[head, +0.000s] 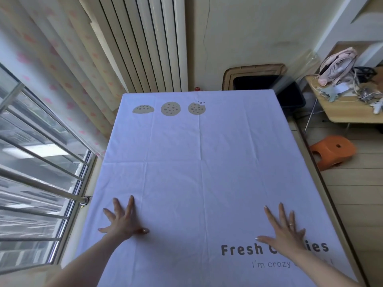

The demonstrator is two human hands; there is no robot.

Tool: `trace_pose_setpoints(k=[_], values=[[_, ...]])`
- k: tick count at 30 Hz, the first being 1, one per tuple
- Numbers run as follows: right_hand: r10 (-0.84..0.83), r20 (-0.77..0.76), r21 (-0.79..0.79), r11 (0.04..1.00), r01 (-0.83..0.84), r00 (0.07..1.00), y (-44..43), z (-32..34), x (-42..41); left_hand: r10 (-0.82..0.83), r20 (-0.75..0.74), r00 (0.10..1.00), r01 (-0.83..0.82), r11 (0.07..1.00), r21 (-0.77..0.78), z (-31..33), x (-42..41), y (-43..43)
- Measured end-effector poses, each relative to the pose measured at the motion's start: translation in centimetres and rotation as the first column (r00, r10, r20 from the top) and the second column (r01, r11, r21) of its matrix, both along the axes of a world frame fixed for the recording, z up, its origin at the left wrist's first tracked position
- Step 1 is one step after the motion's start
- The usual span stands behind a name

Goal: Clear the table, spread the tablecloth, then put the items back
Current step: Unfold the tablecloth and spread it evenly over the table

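A: Item one, far left?
B: Barred window [31,162], with a curtain [62,69] of pink blotches beside it. A white radiator [145,42] stands behind the far end of the table.

A: Main item?
B: Pale tablecloth [196,172], spread flat over the table [328,204] and covering it from near to far. Fold creases cross it. Three printed cookies [170,108] sit at the far left and dark lettering [241,249] at the near right.

A: Hands?
B: Left hand [122,221], near left, palm down on the cloth with its fingers straight and fanned, grasping nothing. Right hand [284,233], near right, lies the same way, flat and spread, across part of the lettering. It wears a ring.

A: Right of the table?
B: A dark bin [269,83] against the far wall. An orange stool [331,151] stands on the wooden floor. Further right, a side table [348,112] holds a pink fan [337,66] and tangled clutter too small to sort.
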State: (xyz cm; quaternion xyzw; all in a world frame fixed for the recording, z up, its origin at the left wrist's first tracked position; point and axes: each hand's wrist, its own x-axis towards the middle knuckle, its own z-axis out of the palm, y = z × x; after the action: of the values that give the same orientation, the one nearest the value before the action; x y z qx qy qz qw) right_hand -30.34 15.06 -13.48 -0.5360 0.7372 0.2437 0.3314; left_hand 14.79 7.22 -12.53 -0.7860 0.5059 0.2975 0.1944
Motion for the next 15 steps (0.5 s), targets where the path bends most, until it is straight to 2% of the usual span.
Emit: trace_pose_setpoints(k=[15], values=[[0.003,-0.001,-0.021,1.000,-0.003,1.000,0.00,0.12,0.61,-0.026,-0.025,0.999,0.026,1.000,0.011,0.03,0.61,-0.47]])
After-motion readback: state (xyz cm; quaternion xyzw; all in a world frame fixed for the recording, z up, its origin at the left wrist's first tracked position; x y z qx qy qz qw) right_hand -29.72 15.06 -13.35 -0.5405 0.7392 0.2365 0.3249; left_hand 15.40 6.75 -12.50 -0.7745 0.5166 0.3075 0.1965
